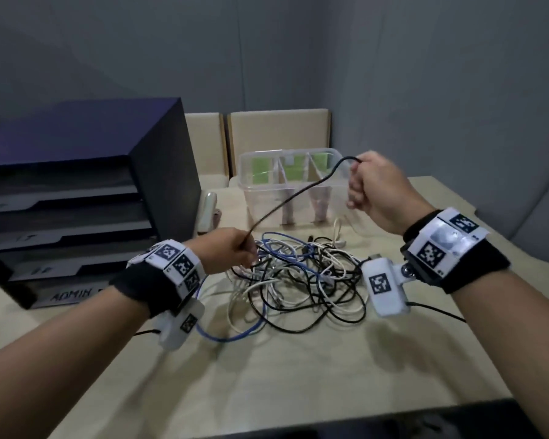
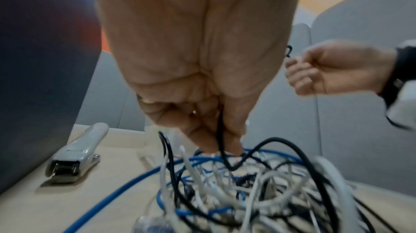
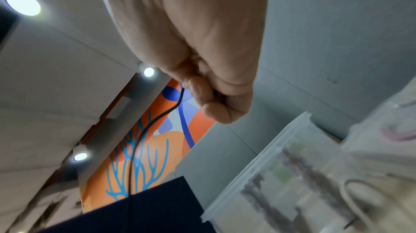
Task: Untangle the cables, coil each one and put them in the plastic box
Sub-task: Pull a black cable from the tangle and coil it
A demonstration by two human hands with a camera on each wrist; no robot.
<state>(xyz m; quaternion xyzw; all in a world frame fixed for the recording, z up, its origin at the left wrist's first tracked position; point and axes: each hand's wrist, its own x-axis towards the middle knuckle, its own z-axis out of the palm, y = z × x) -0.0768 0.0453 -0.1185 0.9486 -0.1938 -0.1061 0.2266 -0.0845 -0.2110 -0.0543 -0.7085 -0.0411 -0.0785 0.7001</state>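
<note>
Above the worktop [image 1: 298, 375], right hand [image 1: 377, 188] and left hand [image 1: 232, 251] both grip one black cable [image 1: 298, 193] over the tangle [image 1: 298, 280]; better pull slowly, watching for snags.

A black cable [image 1: 293, 194] is stretched above tangled black, white and blue cables [image 1: 298, 280] before the clear plastic box [image 1: 290, 185].

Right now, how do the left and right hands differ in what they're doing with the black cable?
The left hand pinches the black cable low, at the tangled pile; the right hand holds its other stretch raised in front of the plastic box. Both have a closed grip on that cable.
</note>
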